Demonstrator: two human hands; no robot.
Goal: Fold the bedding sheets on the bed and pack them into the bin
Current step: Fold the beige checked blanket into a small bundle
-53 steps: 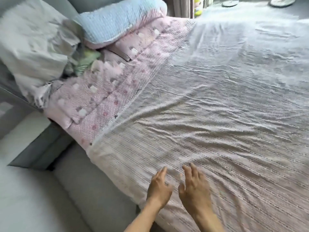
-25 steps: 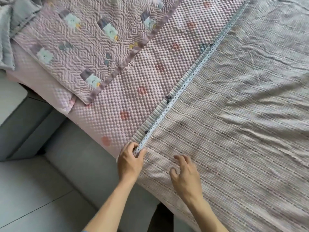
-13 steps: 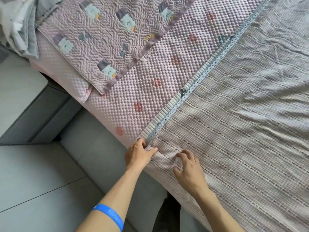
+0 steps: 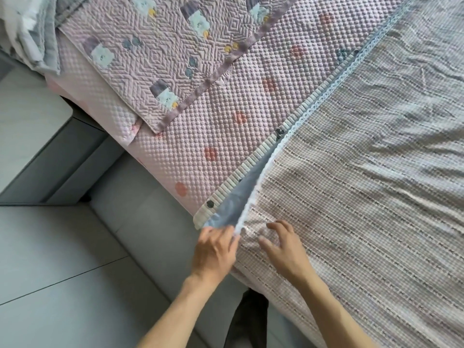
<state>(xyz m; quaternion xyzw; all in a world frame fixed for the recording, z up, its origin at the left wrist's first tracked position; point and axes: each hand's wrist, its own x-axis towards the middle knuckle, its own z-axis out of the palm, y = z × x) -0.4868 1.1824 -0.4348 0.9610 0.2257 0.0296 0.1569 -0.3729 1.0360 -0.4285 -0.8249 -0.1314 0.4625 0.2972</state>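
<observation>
We count two bare hands, the left hand (image 4: 216,249) and the right hand (image 4: 283,249). We count one checked pinkish-grey woven sheet (image 4: 364,177) with lace edging, one pink bubble-textured mattress cover (image 4: 226,101), one quilted lilac blanket (image 4: 175,46), and one grey crumpled bedding pile (image 4: 32,33).

The bed (image 4: 160,156) has a pink bubbly cover. A checked sheet (image 4: 364,184) lies on it under the hands, with a quilted blanket (image 4: 175,54) further up.

Soft, even daylight fills the scene with only faint shadows in the sheet (image 4: 376,172) wrinkles, slight softness throughout, and wide-angle bending toward the frame's edges.
</observation>
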